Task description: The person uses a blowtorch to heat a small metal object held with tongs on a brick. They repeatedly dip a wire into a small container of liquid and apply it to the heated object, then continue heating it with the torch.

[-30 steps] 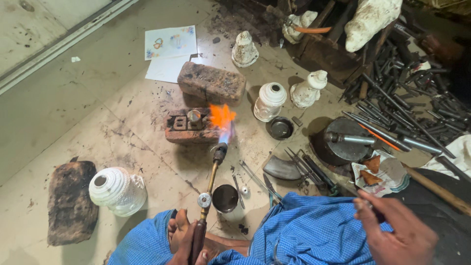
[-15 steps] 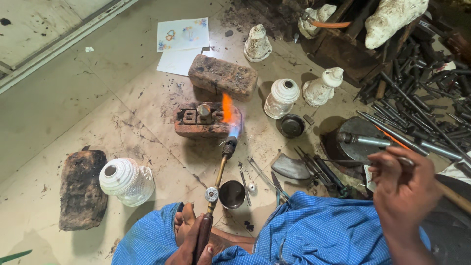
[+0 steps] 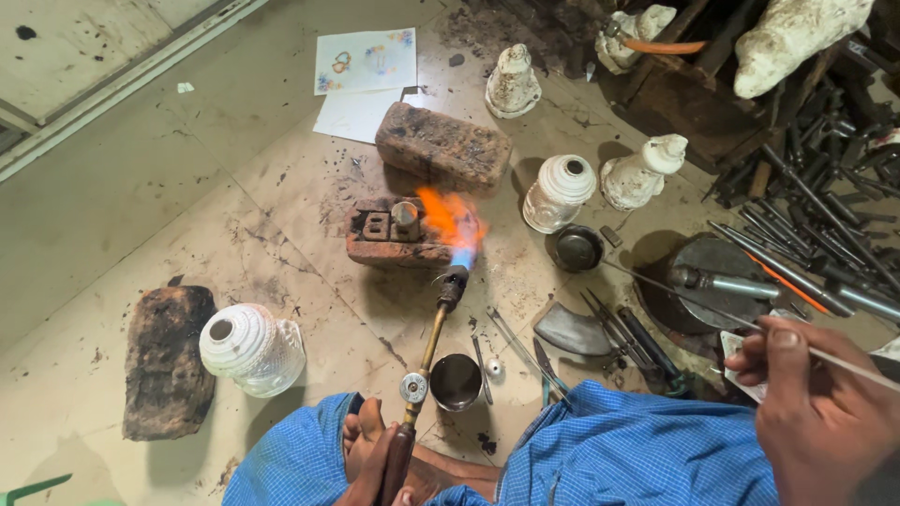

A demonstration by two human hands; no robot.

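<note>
Lying on the floor (image 3: 141, 187), the small brick (image 3: 394, 239) is licked by an orange flame (image 3: 450, 220), now leaning left rather than upright. The torch (image 3: 427, 356) is gripped by the left hand (image 3: 380, 468), fingers wrapped around it. A thin rod (image 3: 694, 300) is pinched in the right hand (image 3: 816, 412), which is seen nearer the lower edge than before.

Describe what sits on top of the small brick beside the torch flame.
A small metal cylinder stands upright on the brick; the torch flame licks beside it. Its contents and underside are hidden.
</note>
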